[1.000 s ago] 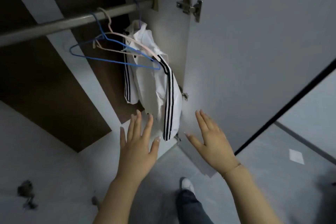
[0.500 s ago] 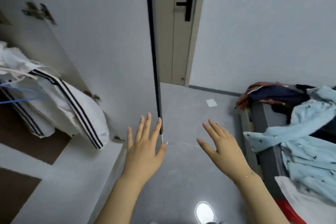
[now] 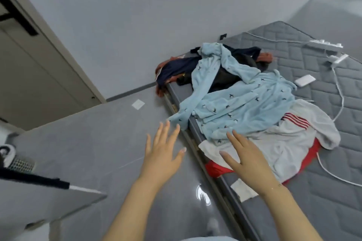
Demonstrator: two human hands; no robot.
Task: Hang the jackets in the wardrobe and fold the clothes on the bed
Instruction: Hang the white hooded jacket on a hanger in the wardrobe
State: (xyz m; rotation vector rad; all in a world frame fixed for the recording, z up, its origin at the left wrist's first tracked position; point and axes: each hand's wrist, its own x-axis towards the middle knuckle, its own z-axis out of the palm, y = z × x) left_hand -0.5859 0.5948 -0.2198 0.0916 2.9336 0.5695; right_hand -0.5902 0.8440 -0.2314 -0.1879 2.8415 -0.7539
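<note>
Both hands, left hand [image 3: 163, 153] and right hand [image 3: 247, 155], hover with fingers spread, empty, near the fluffy pale-blue robe [image 3: 235, 101] on the grey quilted bed [image 3: 313, 64].

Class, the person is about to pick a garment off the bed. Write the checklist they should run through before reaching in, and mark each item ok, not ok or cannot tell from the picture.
1. Left hand free, fingers straight, holding nothing: ok.
2. Right hand free, over the near edge of the pile: ok.
3. Light blue garment on top and reachable, one sleeve hanging over the bed edge: ok.
4. Garments lie separate: not ok; the blue one overlaps the white garment and dark clothes.
5. White cable clear of the pile: cannot tell; it runs close to the white garment.
6. Bare mattress for folding: ok.
</note>
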